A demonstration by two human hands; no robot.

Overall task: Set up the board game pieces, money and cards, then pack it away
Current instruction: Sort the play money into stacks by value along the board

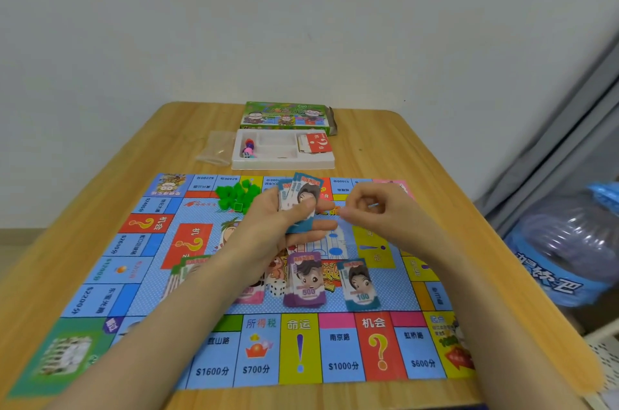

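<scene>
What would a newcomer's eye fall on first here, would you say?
First the bright board covering the near table, with the left grip holding a fan of blue notes above its middle and the right grip curled beside it. Then the purple 500 stack and teal 100 stack on the board nearer the person, and green houses heaped at its far edge.
</scene>
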